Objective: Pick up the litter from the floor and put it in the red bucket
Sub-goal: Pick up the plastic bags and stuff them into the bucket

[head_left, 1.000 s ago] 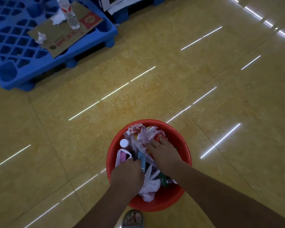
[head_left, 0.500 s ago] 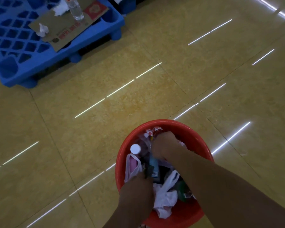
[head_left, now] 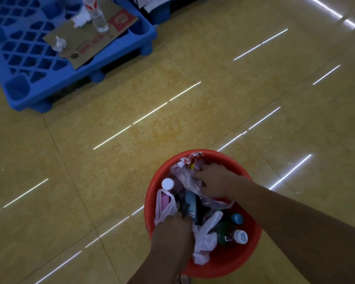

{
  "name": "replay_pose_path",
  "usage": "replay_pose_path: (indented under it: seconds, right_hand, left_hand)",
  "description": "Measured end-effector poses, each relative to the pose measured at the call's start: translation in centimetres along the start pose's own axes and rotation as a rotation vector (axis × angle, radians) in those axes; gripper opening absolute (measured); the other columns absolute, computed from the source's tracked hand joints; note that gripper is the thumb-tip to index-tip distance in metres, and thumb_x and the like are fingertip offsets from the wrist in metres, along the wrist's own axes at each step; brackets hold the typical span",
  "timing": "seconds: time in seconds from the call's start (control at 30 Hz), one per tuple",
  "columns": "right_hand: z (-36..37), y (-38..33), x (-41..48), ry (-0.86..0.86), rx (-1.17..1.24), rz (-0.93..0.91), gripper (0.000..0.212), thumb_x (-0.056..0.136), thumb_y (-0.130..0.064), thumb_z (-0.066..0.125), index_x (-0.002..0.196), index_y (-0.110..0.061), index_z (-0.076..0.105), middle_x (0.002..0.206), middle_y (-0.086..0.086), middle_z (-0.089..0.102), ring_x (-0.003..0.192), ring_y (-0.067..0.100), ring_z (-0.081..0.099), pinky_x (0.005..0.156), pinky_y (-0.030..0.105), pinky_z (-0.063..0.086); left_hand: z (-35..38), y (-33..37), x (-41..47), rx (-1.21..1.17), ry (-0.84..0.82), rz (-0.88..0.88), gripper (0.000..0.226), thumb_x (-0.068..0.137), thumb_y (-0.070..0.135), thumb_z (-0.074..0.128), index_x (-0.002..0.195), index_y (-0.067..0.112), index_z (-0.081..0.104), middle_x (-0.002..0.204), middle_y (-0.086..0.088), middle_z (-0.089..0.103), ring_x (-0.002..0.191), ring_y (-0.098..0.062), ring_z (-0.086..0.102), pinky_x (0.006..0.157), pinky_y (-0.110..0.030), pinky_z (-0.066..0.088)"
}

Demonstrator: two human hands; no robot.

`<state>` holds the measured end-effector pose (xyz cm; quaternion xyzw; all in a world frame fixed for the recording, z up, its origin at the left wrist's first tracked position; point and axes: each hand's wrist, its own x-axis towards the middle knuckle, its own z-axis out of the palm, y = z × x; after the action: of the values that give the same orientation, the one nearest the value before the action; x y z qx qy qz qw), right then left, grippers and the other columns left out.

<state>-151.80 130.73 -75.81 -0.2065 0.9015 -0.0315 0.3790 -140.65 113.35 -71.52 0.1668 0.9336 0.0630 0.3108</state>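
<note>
Two hands still in the red bucket (head_left: 232, 263): right hand (head_left: 215, 181) has slid out beyond the left hand (head_left: 172, 228), spread flat on a clear plastic bag (head_left: 183, 177), probably packing litter (head_left: 205, 240) down. Left's fingers are buried, can't tell its grip.

Red bucket (head_left: 230, 265) stands upright at the near right, round, wide-mouthed and heaped with litter. At the far rim a crumpled red-and-white wrapper (head_left: 191, 158) pokes up, and a clear plastic bag (head_left: 182, 177) is bunched just below it. On the left there's a white bottle cap (head_left: 167, 183) above a pink-and-white bag (head_left: 164, 206). A teal pack (head_left: 191, 201) sits in the middle. Nearer, a white plastic bag (head_left: 205, 240) lies crumpled, with a green bottle (head_left: 223, 232) and a blue cap (head_left: 237, 218) to its right.
</note>
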Motion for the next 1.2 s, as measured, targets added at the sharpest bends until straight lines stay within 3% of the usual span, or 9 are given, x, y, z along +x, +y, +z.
replay_pose_path:
  seconds: [0.1, 0.27, 0.4, 0.53, 0.73, 0.9, 1.2]
  right_hand:
    - [-0.7, 1.3, -3.1, 0.112, 0.036, -0.07, 0.065, 0.079, -0.048, 0.021, 0.136, -0.038, 0.048, 0.141, -0.007, 0.052, 0.124, 0.024, 0.05, 0.101, 0.044, 0.044]
    - [-3.7, 2.0, -10.9, 0.301, 0.208, 0.044, 0.042, 0.085, -0.034, 0.041, 0.122, -0.03, 0.062, 0.12, -0.006, 0.06, 0.109, 0.019, 0.057, 0.089, 0.039, 0.05]
    - [-4.4, 2.1, -18.7, 0.334, 0.313, 0.165, 0.044, 0.086, -0.04, 0.032, 0.114, -0.028, 0.064, 0.11, -0.005, 0.063, 0.102, 0.016, 0.058, 0.088, 0.035, 0.049]
    - [-4.6, 1.6, -28.4, 0.306, 0.35, 0.316, 0.038, 0.092, -0.034, 0.044, 0.126, -0.03, 0.059, 0.128, -0.01, 0.056, 0.117, 0.013, 0.052, 0.098, 0.03, 0.045]
    - [-4.9, 0.3, -41.6, 0.314, 0.359, 0.511, 0.044, 0.09, -0.039, 0.04, 0.133, -0.033, 0.053, 0.134, -0.014, 0.051, 0.123, 0.011, 0.048, 0.099, 0.029, 0.045]
    - [-5.3, 0.3, -49.8, 0.37, 0.35, 0.608, 0.044, 0.092, -0.039, 0.042, 0.134, -0.031, 0.051, 0.135, -0.009, 0.051, 0.123, 0.017, 0.049, 0.096, 0.034, 0.046]
    - [-4.4, 0.4, -62.9, 0.47, 0.351, 0.773, 0.045, 0.095, -0.042, 0.043, 0.138, -0.028, 0.047, 0.138, -0.002, 0.05, 0.124, 0.023, 0.047, 0.096, 0.036, 0.045]
  left_hand:
    - [-1.4, 0.8, -1.0, -0.02, -0.025, -0.009, 0.029, 0.093, 0.023, 0.043, 0.12, 0.021, 0.053, 0.117, -0.001, 0.057, 0.106, -0.023, 0.058, 0.069, -0.03, 0.041]
    - [-4.4, 2.5, -3.0, -0.02, -0.059, 0.037, 0.023, 0.093, 0.027, 0.043, 0.112, 0.023, 0.056, 0.115, 0.001, 0.057, 0.105, -0.02, 0.058, 0.076, -0.034, 0.051]
    - [-8.4, 4.5, -5.5, -0.015, -0.054, 0.079, 0.027, 0.094, 0.033, 0.045, 0.118, 0.026, 0.054, 0.123, 0.003, 0.055, 0.11, -0.017, 0.057, 0.082, -0.031, 0.051]
    - [-13.7, 7.8, -8.5, 0.031, -0.056, 0.145, 0.04, 0.096, 0.036, 0.041, 0.135, 0.029, 0.045, 0.136, -0.003, 0.047, 0.116, -0.016, 0.055, 0.087, -0.03, 0.047]
    - [-21.8, 15.0, -11.4, 0.087, 0.049, 0.253, 0.037, 0.09, 0.029, 0.041, 0.124, 0.022, 0.053, 0.119, 0.002, 0.061, 0.108, -0.018, 0.058, 0.086, -0.036, 0.051]
    - [-27.1, 22.1, -13.7, 0.176, 0.147, 0.393, 0.033, 0.092, 0.033, 0.043, 0.122, 0.021, 0.052, 0.117, -0.002, 0.051, 0.109, -0.024, 0.054, 0.083, -0.037, 0.051]
    - [-29.3, 32.9, -20.7, 0.278, 0.216, 0.518, 0.037, 0.092, 0.042, 0.047, 0.124, 0.023, 0.051, 0.119, -0.001, 0.051, 0.111, -0.025, 0.054, 0.081, -0.038, 0.05]
